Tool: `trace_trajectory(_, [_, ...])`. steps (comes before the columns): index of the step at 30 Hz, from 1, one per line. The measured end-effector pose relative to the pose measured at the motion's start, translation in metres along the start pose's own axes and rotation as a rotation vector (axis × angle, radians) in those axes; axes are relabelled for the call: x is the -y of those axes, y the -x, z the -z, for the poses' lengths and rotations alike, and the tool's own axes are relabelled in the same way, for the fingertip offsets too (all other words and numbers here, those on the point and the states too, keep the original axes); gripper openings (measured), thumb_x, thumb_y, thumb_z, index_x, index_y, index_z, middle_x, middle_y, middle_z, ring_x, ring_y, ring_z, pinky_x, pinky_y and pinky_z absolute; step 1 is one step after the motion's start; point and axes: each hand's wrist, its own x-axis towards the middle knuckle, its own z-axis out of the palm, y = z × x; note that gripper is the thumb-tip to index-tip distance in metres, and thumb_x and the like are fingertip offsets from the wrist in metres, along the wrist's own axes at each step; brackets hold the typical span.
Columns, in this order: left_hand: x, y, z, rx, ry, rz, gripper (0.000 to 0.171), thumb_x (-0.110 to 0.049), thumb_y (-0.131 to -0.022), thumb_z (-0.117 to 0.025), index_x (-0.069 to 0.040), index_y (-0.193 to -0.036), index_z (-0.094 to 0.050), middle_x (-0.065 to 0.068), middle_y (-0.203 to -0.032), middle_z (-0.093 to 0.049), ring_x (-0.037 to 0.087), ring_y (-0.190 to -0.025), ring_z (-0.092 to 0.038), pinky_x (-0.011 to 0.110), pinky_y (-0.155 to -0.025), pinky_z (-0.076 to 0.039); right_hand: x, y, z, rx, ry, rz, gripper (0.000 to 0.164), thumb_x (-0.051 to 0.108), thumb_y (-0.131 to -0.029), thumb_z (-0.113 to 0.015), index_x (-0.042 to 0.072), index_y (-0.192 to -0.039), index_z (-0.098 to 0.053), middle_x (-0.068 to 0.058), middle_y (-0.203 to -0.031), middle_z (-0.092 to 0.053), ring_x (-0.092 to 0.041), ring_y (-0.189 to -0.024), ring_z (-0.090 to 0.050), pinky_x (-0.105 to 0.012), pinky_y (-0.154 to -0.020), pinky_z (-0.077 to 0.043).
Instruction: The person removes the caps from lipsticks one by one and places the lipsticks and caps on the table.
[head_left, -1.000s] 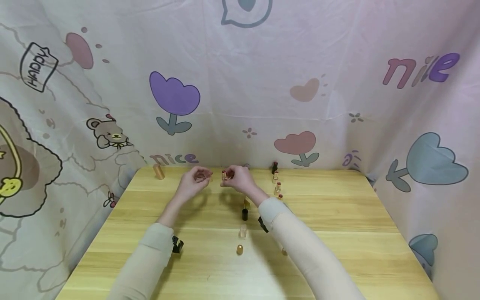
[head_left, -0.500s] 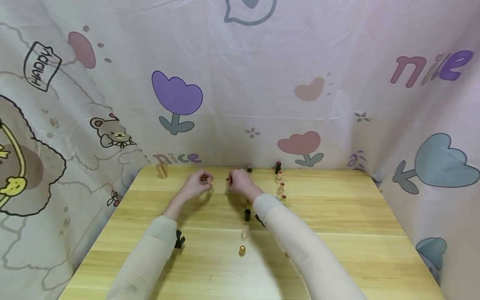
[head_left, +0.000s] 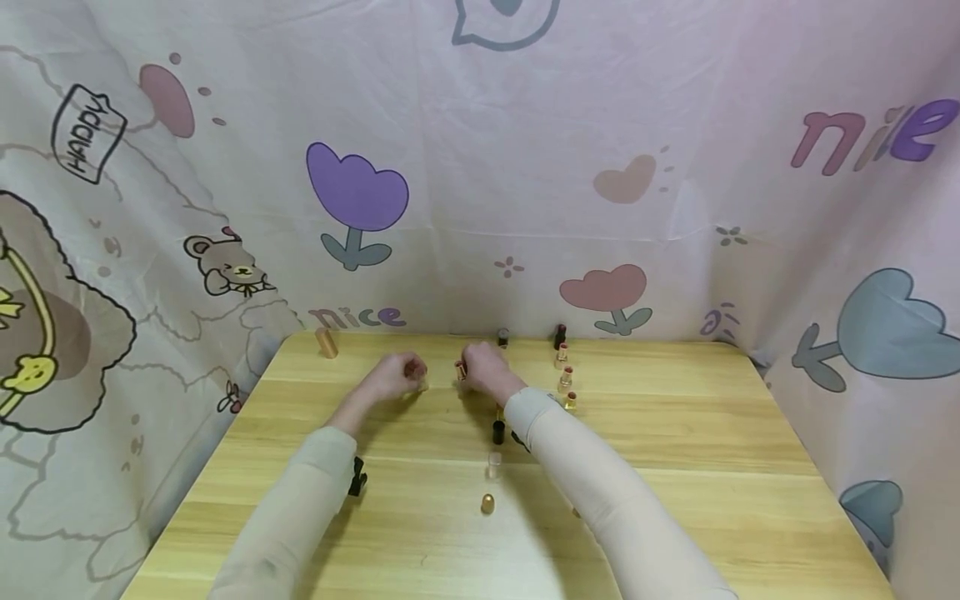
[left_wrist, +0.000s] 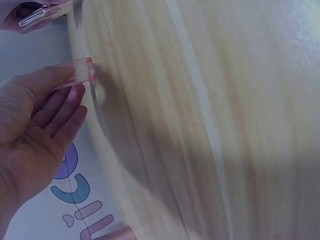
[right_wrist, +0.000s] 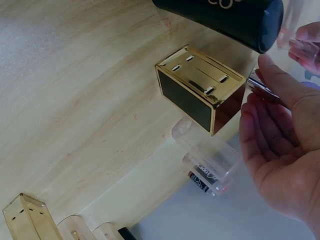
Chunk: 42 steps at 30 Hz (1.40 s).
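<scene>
My left hand [head_left: 393, 377] pinches a small clear cap [left_wrist: 82, 70] with pinkish edges between thumb and fingers, low over the back part of the table. To its right, my right hand [head_left: 487, 367] holds a slim, shiny rose-gold lipstick [head_left: 461, 371] with its thumb and fingertips. In the left wrist view the lipstick's metallic base [left_wrist: 34, 19] points toward the lower left. The cap and the lipstick are apart, with a short gap between the hands. In the right wrist view, a gold-and-black cap [right_wrist: 185, 102] stands close beside the right fingertips.
Several uncapped lipsticks [head_left: 566, 377] form a row right of the right hand. Nearer me stand a black cap [head_left: 498, 432], a clear cap [head_left: 493, 465] and a gold domed cap [head_left: 488, 503]. A gold tube [head_left: 327, 342] stands at the table's back left, before a patterned curtain [head_left: 480, 167].
Both hands have come down slightly toward the table, still holding the clear cap and the lipstick. The right hand has turned over more, its back now facing the head camera.
</scene>
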Motion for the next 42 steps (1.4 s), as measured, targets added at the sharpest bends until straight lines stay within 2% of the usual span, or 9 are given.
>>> trace_trajectory(5, [-0.001, -0.003, -0.001, 0.000, 0.004, 0.012, 0.025, 0.004, -0.090, -0.075, 0.003, -0.114, -0.066, 0.011, -0.101, -0.067, 0.025, -0.097, -0.064, 0.040, -0.092, -0.060, -0.002, -0.003, -0.004, 0.014, 0.004, -0.015, 0.031, 0.029, -0.078, -0.094, 0.014, -0.084, -0.068, 0.003, -0.078, -0.065, -0.014, -0.075, -0.061, -0.029, -0.071, -0.057])
trace_trajectory(12, [-0.001, -0.004, -0.003, -0.001, 0.007, -0.010, 0.026, 0.002, -0.090, -0.077, 0.005, -0.113, -0.066, 0.013, -0.102, -0.068, 0.025, -0.096, -0.065, 0.039, -0.091, -0.060, -0.003, -0.004, -0.007, 0.034, 0.020, -0.040, 0.031, 0.029, -0.078, -0.094, 0.015, -0.086, -0.068, 0.003, -0.080, -0.064, -0.014, -0.077, -0.060, -0.029, -0.071, -0.057])
trace_trajectory(20, [0.001, 0.000, -0.002, -0.028, -0.007, -0.051, 0.025, 0.002, -0.090, -0.076, 0.006, -0.112, -0.065, 0.012, -0.097, -0.067, 0.023, -0.091, -0.064, 0.035, -0.084, -0.060, -0.002, 0.003, -0.001, 0.047, -0.047, -0.034, 0.036, 0.023, -0.075, -0.097, 0.010, -0.097, -0.072, 0.001, -0.089, -0.068, -0.015, -0.083, -0.062, -0.030, -0.077, -0.059])
trace_trajectory(27, [0.002, 0.001, -0.001, -0.028, -0.002, -0.006, 0.024, 0.001, -0.091, -0.077, 0.005, -0.113, -0.066, 0.013, -0.101, -0.068, 0.025, -0.095, -0.064, 0.041, -0.089, -0.059, 0.000, 0.007, 0.003, 0.026, -0.062, 0.010, 0.026, 0.019, -0.079, -0.093, 0.012, -0.090, -0.071, 0.002, -0.085, -0.068, -0.014, -0.079, -0.061, -0.029, -0.073, -0.057])
trace_trajectory(31, [0.003, 0.001, -0.003, -0.025, 0.014, -0.002, 0.027, 0.004, -0.091, -0.075, 0.008, -0.116, -0.064, 0.015, -0.103, -0.067, 0.026, -0.097, -0.064, 0.041, -0.089, -0.059, 0.000, 0.007, 0.002, 0.014, -0.055, 0.024, 0.019, 0.015, -0.083, -0.088, 0.012, -0.091, -0.072, 0.001, -0.086, -0.068, -0.014, -0.081, -0.062, -0.029, -0.075, -0.058])
trace_trajectory(35, [0.005, 0.005, -0.005, -0.019, 0.043, -0.006, 0.034, 0.008, -0.091, -0.072, 0.010, -0.124, -0.060, 0.018, -0.110, -0.066, 0.030, -0.104, -0.064, 0.043, -0.094, -0.059, 0.001, 0.007, 0.001, 0.015, -0.060, 0.009, 0.018, 0.015, -0.084, -0.087, 0.011, -0.093, -0.073, 0.000, -0.089, -0.070, -0.015, -0.083, -0.064, -0.031, -0.078, -0.059])
trace_trajectory(42, [0.008, 0.017, -0.004, -0.101, 0.108, -0.039, 0.047, 0.002, -0.090, -0.076, 0.013, -0.131, -0.055, 0.028, -0.123, -0.065, 0.044, -0.117, -0.063, 0.055, -0.107, -0.053, 0.000, 0.008, 0.001, 0.007, -0.080, -0.004, 0.022, 0.020, -0.084, -0.090, 0.010, -0.089, -0.071, 0.001, -0.084, -0.069, -0.014, -0.078, -0.061, -0.030, -0.076, -0.058])
